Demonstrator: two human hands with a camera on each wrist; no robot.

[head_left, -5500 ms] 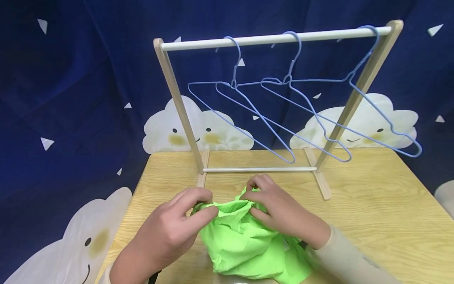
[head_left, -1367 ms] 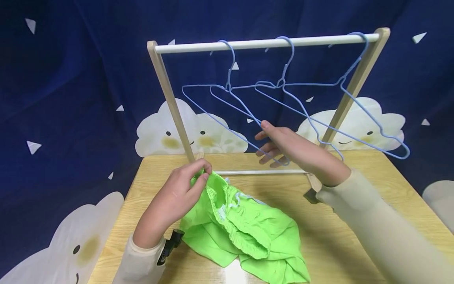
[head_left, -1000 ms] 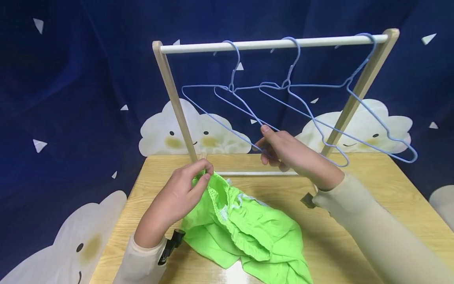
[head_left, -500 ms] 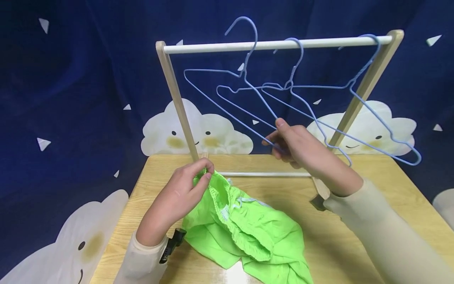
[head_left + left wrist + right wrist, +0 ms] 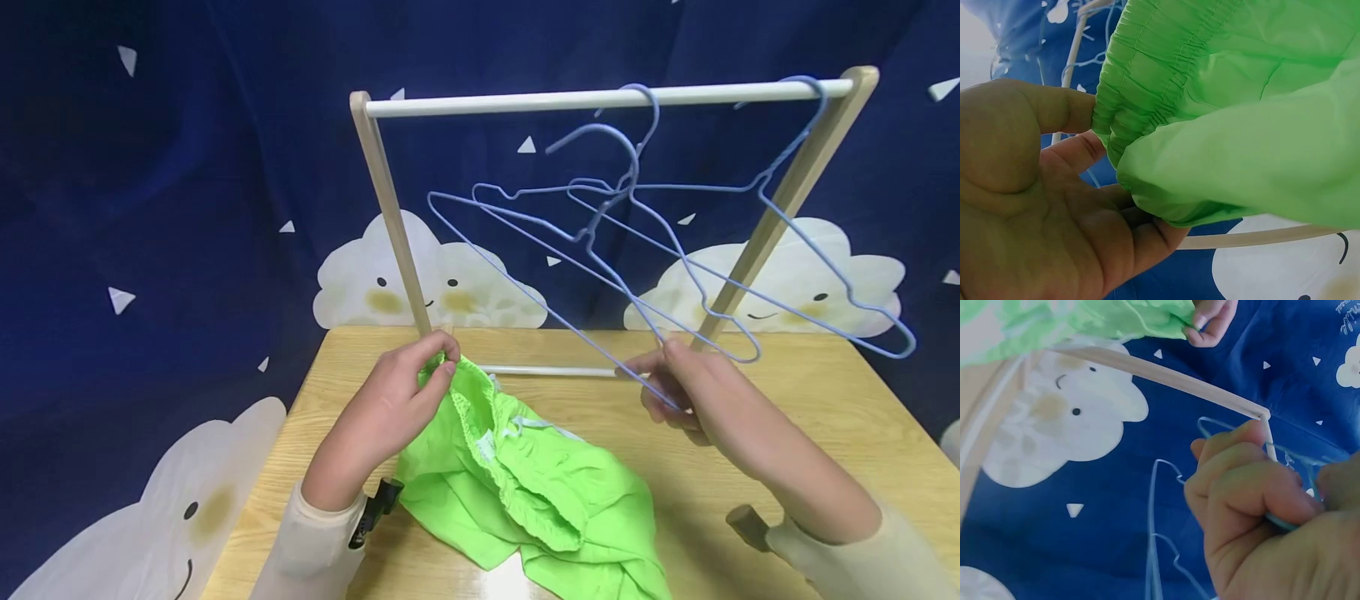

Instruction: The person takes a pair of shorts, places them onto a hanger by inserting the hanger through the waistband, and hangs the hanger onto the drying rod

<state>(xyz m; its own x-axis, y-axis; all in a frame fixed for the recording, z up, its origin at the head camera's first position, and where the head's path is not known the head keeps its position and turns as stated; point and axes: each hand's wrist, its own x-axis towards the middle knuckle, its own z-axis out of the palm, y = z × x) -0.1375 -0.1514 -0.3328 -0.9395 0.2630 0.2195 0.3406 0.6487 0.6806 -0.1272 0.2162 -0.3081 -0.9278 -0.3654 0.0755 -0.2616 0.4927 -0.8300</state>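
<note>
With thumb and fingertips, my left hand [image 5: 386, 408] pinches the gathered waistband of bright green shorts [image 5: 607, 492] at their upper left. The shorts spread over the table, waist opening upward, showing a white tag [image 5: 486, 446] and a white drawstring [image 5: 542, 424]. In the left wrist view, the elastic waistband [image 5: 1141, 69] lies against the fingers. My right hand [image 5: 720, 408] grips the lower right corner of a blue wire hanger [image 5: 551, 311]. That hanger is off the rod, tilted, its hook pointing left. In the right wrist view, fingers curl round the wire.
A wooden rack with a white rod [image 5: 510, 102] stands at the back of the table [image 5: 847, 442]. Two more blue hangers hang on it, one mid-rod [image 5: 678, 250] and one at the right [image 5: 813, 250]. A dark blue curtain [image 5: 247, 125] with clouds is behind.
Earlier both hands held the shorts. My right hand let go, took the leftmost hanger, lifted it off the rod and brought it down and right. My left hand keeps the waistband.
</note>
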